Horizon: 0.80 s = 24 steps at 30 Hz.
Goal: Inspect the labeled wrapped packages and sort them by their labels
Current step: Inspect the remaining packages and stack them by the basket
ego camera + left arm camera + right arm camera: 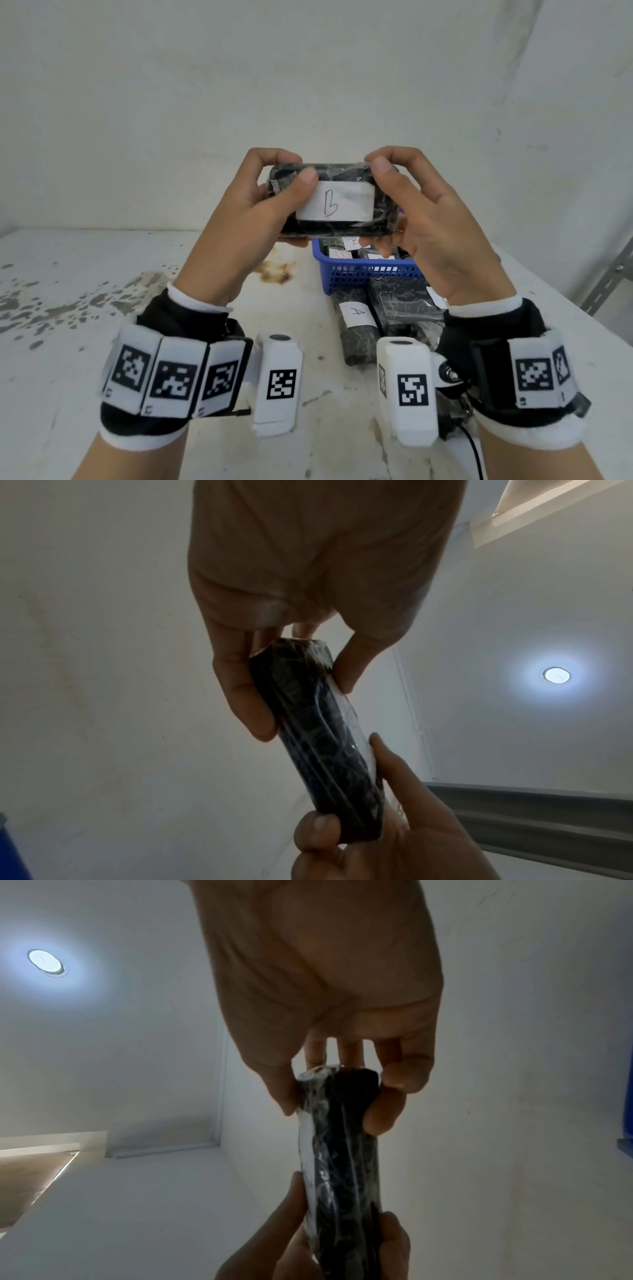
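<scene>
My left hand [270, 195] and right hand [411, 202] grip the B package [334, 202], hiding its ends and part of the blue basket [363, 274].

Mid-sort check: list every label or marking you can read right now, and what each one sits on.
"B": white label on the held package.
"A": white label on a package on the table.
Red-ink label in the blue basket: partly hidden, unreadable.
Other basket labels: partly hidden, unreadable.
Wrist markers: patterns, no text.
</scene>
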Each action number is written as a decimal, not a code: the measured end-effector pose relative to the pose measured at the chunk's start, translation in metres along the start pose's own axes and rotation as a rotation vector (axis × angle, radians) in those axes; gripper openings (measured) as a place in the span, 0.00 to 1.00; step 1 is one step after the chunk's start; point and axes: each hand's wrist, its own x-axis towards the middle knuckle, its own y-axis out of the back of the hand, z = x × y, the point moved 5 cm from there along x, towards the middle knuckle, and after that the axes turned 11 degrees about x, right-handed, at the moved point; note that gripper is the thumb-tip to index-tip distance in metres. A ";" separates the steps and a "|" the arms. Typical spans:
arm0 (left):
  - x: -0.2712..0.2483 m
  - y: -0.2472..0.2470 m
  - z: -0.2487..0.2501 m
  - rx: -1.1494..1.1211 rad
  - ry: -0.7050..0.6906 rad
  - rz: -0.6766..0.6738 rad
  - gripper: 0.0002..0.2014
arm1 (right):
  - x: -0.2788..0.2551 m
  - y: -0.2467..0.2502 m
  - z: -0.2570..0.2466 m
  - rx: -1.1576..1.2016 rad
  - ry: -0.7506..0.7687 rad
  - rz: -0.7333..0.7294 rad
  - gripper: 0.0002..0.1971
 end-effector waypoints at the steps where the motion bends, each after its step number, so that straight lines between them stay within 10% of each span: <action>1: 0.000 0.000 0.000 0.020 -0.009 0.001 0.07 | 0.000 0.000 0.000 -0.014 0.006 0.006 0.02; 13: 0.000 -0.001 -0.002 0.153 0.003 0.054 0.21 | 0.000 -0.004 0.002 -0.075 0.065 -0.061 0.25; 24: 0.000 0.002 0.003 0.036 0.027 -0.009 0.10 | 0.000 -0.007 0.002 0.069 0.031 -0.089 0.08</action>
